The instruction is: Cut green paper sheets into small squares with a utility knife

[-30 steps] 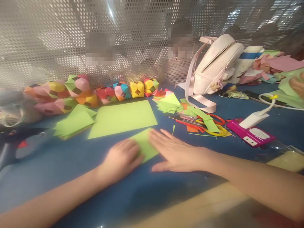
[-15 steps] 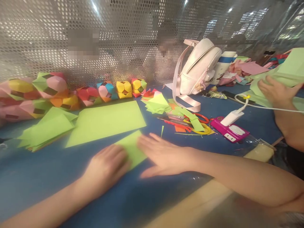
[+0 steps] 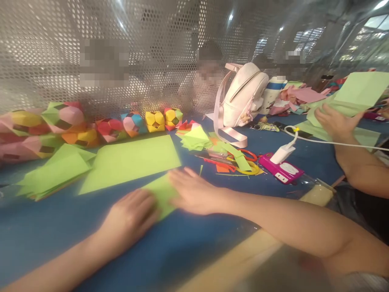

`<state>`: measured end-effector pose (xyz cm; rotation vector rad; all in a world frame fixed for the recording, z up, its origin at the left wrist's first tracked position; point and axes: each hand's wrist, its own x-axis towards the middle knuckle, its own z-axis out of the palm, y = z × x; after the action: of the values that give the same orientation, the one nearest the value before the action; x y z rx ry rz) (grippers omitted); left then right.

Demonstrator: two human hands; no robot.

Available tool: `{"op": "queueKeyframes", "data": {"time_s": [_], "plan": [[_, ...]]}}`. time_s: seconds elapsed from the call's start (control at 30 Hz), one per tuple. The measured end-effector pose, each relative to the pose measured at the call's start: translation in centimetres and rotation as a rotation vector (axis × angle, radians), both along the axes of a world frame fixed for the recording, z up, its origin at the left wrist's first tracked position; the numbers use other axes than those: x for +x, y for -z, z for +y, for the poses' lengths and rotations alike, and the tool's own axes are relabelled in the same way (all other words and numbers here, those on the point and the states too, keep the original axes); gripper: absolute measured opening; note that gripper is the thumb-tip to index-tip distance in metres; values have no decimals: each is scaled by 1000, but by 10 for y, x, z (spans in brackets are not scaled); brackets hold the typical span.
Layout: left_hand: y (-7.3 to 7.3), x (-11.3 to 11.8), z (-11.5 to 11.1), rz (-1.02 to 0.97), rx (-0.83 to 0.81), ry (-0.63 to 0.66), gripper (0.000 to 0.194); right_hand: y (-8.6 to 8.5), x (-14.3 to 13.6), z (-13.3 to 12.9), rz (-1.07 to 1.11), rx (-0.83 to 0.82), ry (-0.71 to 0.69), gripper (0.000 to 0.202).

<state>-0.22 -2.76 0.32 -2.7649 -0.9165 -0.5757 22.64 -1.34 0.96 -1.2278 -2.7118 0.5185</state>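
Observation:
A small green paper lies on the blue table between my two hands. My left hand rests on its left part with the fingers curled down and closed; whether they pinch the paper is hidden. Across the right part of the same paper, my right hand lies flat with its fingers stretched out. Just behind is a larger green sheet. A stack of green papers sits to the left.
Folded paper balls line the back left. Green scraps, yellow-handled scissors, a pink power strip and a white backpack stand right of centre. Another person's hand holds pale green paper at the right.
The view has shifted a little, so the table's things appear further left. My right hand's thumb lies closer in to the paper. The other person's hand still holds the pale sheet.

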Motion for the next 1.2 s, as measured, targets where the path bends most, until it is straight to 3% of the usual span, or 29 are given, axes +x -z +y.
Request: {"op": "queueKeyframes", "data": {"time_s": [0.17, 0.4, 0.73, 0.87, 1.03, 1.2], "plan": [[0, -1, 1, 5, 21, 29, 26, -1, -2, 0, 50, 31, 34, 74], [-1, -2, 2, 6, 46, 64, 26, 0, -4, 6, 31, 42, 67, 64], [13, -7, 7, -18, 56, 65, 24, 2, -2, 7, 23, 59, 70, 66], [7, -3, 6, 25, 54, 51, 26, 4, -3, 6, 39, 106, 61, 72], [0, 4, 1, 94, -2, -26, 32, 4, 2, 6, 43, 26, 35, 73], [-4, 6, -2, 94, -76, -43, 41, -1, 20, 14, 214, 157, 145, 55]]}}
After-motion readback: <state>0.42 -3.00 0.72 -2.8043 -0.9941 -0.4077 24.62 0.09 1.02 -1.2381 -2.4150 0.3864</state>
